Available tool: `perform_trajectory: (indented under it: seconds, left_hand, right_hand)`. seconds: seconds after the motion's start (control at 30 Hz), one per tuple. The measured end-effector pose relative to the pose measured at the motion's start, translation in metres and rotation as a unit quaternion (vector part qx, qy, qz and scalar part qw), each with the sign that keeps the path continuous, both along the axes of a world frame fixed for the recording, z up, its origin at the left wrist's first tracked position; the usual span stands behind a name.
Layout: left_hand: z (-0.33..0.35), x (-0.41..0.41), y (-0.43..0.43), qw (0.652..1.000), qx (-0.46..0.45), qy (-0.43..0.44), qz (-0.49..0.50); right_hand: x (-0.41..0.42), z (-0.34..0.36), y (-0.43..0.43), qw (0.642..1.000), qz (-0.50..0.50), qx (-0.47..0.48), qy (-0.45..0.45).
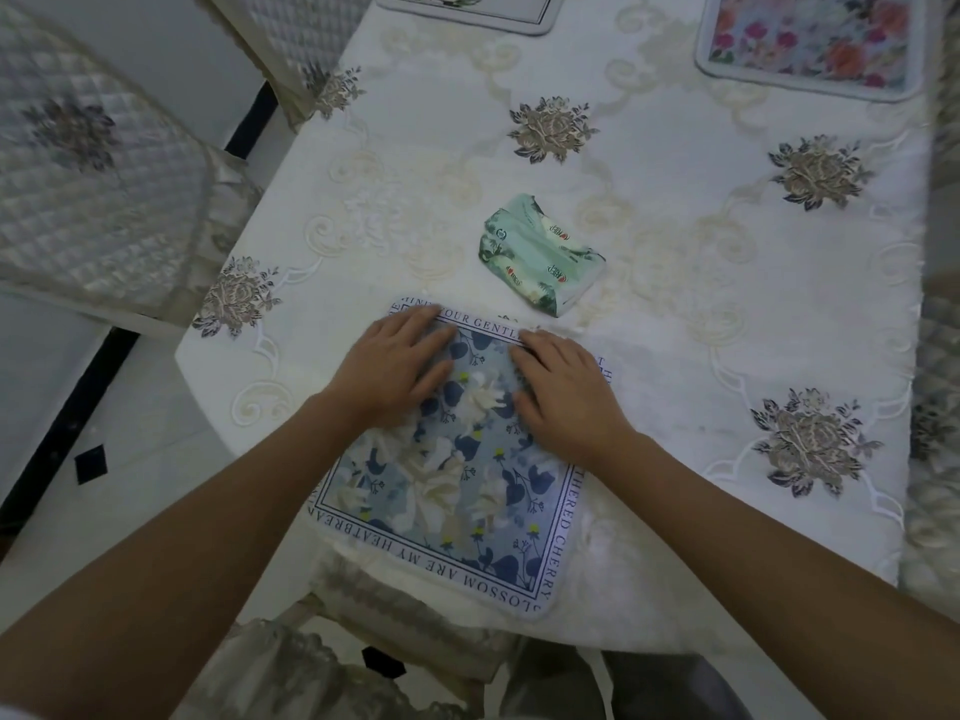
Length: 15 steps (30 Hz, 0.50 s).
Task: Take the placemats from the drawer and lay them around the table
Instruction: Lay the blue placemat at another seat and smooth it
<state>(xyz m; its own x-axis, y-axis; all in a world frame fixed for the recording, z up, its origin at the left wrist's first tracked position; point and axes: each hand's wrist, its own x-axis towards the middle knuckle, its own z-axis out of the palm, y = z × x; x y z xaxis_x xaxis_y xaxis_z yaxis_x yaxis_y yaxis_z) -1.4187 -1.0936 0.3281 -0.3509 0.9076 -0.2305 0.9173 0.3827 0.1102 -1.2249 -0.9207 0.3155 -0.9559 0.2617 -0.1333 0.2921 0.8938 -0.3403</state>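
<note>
Left hand (395, 366) and right hand (563, 392) flat on placemat (457, 491) — tissue pack (540, 252) just beyond.

A table covered in a cream embroidered floral tablecloth (675, 210) fills the scene. Quilted, cushioned grey chairs (93, 163) stand at the left, over a pale tiled floor (47, 356) with dark inlay strips.

This is a home dining area. A table (675, 356) wears an embroidered cream cloth with floral motifs, quilted-covered chairs (93, 200) stand along its left edge, patterned placemats (447, 491) lie near its edges, and a tissue pack (535, 252) sits mid-table.
</note>
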Motion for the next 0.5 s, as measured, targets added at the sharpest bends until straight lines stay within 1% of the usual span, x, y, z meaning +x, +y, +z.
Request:
perform_trajectory:
  seconds: [0.13, 0.3, 0.4, 0.5]
  left_hand:
    - [-0.001, -0.019, -0.030, 0.997, 0.006, -0.010, 0.073]
    - [-0.003, -0.011, -0.056, 0.998, -0.019, -0.014, 0.053]
    - [0.002, 0.006, -0.072, 0.997, -0.007, -0.020, 0.069]
    - [0.001, 0.036, -0.102, 0.995, 0.015, -0.027, 0.092]
  right_hand:
    - [0.038, -0.001, 0.015, 0.999, -0.039, 0.003, 0.000]
    - [0.067, -0.001, 0.012, 0.998, -0.064, -0.001, -0.011]
    - [0.076, 0.000, 0.000, 0.996, -0.081, -0.019, -0.015]
    - [0.099, -0.001, -0.021, 0.996, -0.074, -0.038, -0.013]
